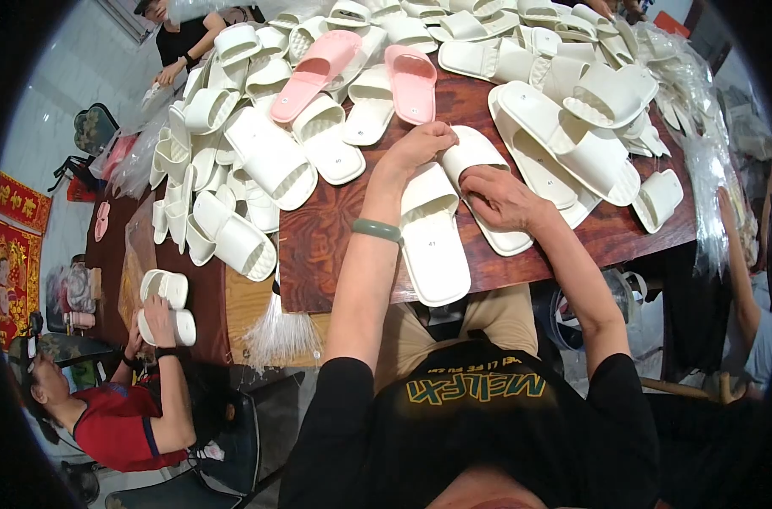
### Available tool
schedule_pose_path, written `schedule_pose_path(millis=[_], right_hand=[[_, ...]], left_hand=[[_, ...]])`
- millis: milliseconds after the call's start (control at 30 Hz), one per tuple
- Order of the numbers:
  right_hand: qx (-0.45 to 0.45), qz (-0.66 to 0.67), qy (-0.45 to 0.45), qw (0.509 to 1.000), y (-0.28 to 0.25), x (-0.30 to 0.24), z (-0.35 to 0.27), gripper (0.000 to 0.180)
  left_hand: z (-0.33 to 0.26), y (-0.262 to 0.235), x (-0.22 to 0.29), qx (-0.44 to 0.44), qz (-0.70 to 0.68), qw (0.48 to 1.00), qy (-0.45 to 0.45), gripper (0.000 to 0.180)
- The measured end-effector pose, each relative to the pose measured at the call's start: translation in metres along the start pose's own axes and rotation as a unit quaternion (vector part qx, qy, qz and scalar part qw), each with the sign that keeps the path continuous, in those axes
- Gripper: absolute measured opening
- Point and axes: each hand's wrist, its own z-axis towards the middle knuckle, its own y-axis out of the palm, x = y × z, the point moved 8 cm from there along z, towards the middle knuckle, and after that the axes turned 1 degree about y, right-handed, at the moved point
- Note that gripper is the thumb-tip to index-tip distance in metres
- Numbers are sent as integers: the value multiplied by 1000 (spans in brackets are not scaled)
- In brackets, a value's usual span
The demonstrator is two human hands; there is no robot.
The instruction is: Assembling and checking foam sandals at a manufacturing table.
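Observation:
Two white slide slippers lie side by side at the table's front edge, soles down with toes away from me. My left hand (pixel 424 146) is at the toe end of the left slipper (pixel 435 254), its thumb and fingertips pinched together by the gap between the pair. What they pinch is too small to make out. On the right slipper (pixel 472 150), my right hand (pixel 500 197) has its fingers curled at the strap's opening, partly inside it. A green bangle (pixel 376 229) circles my left wrist.
White slippers heap across the dark wooden table (pixel 326 263), two pink slippers (pixel 411 83) among them. Thin white plastic strands (pixel 282 332) hang off the front edge. At left a seated person in red handles white slippers (pixel 165 290); others stand around. Clear plastic bags (pixel 710 204) drape at right.

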Motion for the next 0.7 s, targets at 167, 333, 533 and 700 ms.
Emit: schedule_pose_path(millis=[167, 333, 533, 700], right_hand=[[5, -5, 0, 1000, -1, -1, 1, 8], [88, -89, -43, 991, -15, -18, 0, 17], [245, -109, 14, 963, -49, -27, 14, 26], [247, 139, 253, 925, -15, 67, 56, 30]], left_hand=[[2, -1, -5, 41, -82, 996, -13, 16], [-9, -4, 9, 116, -106, 987, 39, 15], [-31, -22, 28, 162, -81, 972, 153, 14], [-45, -9, 58, 169, -105, 962, 187, 13]])
